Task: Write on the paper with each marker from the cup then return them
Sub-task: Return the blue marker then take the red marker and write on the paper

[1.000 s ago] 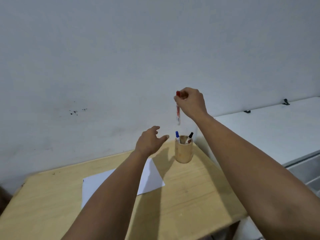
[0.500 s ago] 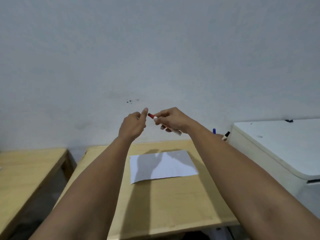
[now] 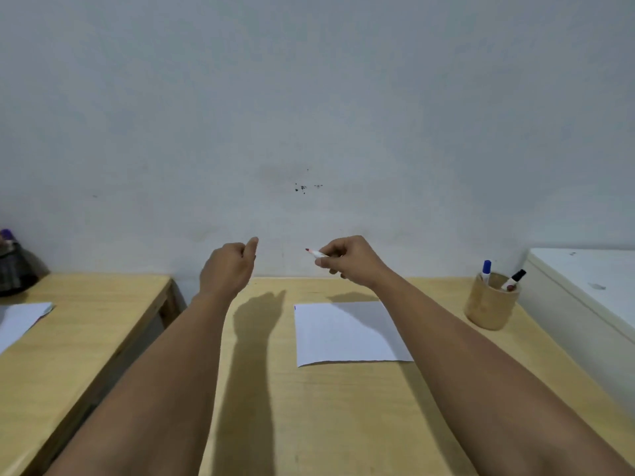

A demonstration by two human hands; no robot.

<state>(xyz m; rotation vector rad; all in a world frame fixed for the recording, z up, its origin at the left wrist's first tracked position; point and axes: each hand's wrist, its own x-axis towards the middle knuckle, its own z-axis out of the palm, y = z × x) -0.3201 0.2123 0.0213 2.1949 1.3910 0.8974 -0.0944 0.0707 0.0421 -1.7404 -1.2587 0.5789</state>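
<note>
A: Where are we w/ the red marker (image 3: pixel 315 253)?

B: It's pinched in our right hand (image 3: pixel 347 261), thumb and fingers closed round the barrel, bare red tip pointing left toward the other hand. Cap's off, so we'd say it's ready to write.

A: And the cap?

B: Prob. in our left hand (image 3: pixel 229 264). That hand is curled shut w/ thumb up, but we can't actually see the cap from this angle, so no promises. Keeping it there would make sense: it's needed again before the marker goes back.

A: Pose of the arms?

B: Both forearms stretched fwd and raised, hands at about the same height above the far side of the bench (image 3: pixel 309 407), apart from each other w/ a clear gap between. Neither touches the paper (image 3: pixel 343 334).

A: Paper placement?

B: Flat on the bench, centre-right, right under our right forearm. Handy for the writing hand to just drop onto it. Looks blank bar a tiny mark at the top-left corner.

A: The cup (image 3: pixel 489 305)?

B: Stands at the bench's right edge, well apart from the paper, close to a white cabinet (image 3: pixel 584 280). Blue marker (image 3: pixel 486 269) and black marker (image 3: pixel 513 280) lean inside, caps up, easy to pluck when we're done w/ red.
</note>
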